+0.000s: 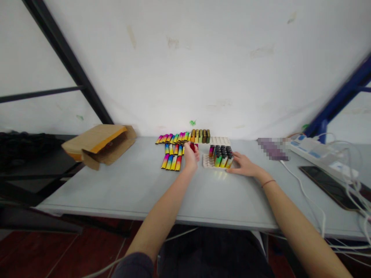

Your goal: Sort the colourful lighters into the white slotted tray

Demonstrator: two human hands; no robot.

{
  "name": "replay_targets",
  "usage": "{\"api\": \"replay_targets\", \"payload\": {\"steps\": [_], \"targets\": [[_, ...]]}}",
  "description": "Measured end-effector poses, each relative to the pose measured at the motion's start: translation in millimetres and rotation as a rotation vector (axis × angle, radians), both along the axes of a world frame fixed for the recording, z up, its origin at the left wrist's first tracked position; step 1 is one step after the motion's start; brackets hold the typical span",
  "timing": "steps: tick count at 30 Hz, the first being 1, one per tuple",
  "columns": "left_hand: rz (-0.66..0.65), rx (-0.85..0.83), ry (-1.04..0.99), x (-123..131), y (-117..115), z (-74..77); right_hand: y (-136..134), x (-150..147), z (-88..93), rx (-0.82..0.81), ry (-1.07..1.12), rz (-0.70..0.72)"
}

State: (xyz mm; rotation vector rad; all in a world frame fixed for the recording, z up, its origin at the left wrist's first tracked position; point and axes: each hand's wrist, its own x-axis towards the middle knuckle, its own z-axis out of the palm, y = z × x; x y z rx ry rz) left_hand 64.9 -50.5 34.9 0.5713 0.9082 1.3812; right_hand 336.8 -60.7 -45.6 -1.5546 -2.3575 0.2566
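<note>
My left hand (191,155) is closed around a red lighter (192,146), just right of several rainbow-coloured lighters (172,156) lying in rows on the grey table (121,189). My right hand (244,165) rests flat with fingers spread, touching the right edge of a pale tray (207,162). The tray holds several upright lighters (222,155) with dark caps. A second row of upright lighters (200,136) stands behind, near the wall.
An open cardboard box (100,144) lies on its side at the table's left end. On the right are a power strip (314,151) with white cables (307,197) and a dark phone (333,187). Another pale tray (220,140) sits behind the first.
</note>
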Motion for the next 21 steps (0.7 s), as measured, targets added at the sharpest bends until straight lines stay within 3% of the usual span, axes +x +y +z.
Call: {"api": "replay_targets", "payload": {"steps": [7,15,21], "targets": [[0.039,0.014,-0.059,-4,0,2.8,1,2,-2.1,0.006,0.002,0.003],[0.037,0.161,-0.063,6,8,-9.2,0,0,0.0,0.005,0.001,-0.01],[-0.089,0.125,-0.014,8,2,-8.8,0,0,-0.3,0.007,-0.002,-0.003]]}}
